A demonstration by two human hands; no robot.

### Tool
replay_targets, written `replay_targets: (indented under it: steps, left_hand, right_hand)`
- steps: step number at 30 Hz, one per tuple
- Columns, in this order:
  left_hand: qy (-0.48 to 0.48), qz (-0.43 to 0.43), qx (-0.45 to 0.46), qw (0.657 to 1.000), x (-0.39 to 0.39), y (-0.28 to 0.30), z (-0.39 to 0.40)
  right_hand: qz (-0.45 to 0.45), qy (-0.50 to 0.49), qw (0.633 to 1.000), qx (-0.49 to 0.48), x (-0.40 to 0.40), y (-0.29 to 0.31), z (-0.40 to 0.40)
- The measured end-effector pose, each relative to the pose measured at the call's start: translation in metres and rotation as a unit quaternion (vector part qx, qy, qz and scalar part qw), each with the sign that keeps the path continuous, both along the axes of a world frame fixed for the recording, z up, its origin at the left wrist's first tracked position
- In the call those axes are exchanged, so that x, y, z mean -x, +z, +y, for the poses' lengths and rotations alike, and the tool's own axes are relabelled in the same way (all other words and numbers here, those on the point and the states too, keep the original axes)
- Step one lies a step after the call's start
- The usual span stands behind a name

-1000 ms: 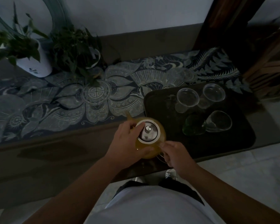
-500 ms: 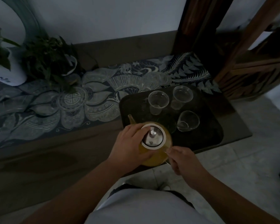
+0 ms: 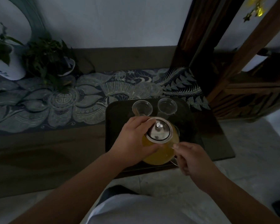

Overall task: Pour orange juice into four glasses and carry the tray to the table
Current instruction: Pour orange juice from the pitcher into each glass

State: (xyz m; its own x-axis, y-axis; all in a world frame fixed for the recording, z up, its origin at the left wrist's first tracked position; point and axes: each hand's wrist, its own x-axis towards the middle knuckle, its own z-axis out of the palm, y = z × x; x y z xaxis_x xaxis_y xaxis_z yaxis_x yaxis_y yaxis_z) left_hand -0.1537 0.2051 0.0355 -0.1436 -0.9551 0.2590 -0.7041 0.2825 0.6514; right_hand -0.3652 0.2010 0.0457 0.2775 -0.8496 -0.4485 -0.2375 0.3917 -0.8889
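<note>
- The left hand [image 3: 132, 139] curled round the left side of the glass teapot [image 3: 160, 151], its thumb on the near side of the body and its fingers over the rim beside the steel lid [image 3: 158, 131].
- The right hand [image 3: 191, 160] pinched the teapot's clear handle [image 3: 174, 160] on the near right.
- The teapot, full of orange juice, was held tilted over the near part of the dark tray [image 3: 208, 136], its spout [image 3: 137, 111] reaching toward the far-left glass [image 3: 142, 108].
- A second empty glass [image 3: 166, 106] stood just right of it; a third glass [image 3: 177, 130] showed only as a rim behind the teapot.
- The tray rested on a low ledge, overlapping a patterned runner [image 3: 71, 104].
- Two potted plants [image 3: 45, 59] stood far left.
</note>
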Motion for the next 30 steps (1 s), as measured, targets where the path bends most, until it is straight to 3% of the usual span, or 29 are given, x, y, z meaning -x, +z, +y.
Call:
replay_targets:
  steps: [18,30]
  left_hand:
    - [-0.008,0.053,-0.074,0.996,0.017,-0.021,-0.068]
    - [0.006,0.119,-0.108,0.987,0.018,-0.026,-0.09]
  right_hand:
    - [0.03,-0.09,0.991,-0.096,0.001,0.008,-0.065]
    - [0.073,-0.069,0.986,-0.133,0.001,0.025,-0.099]
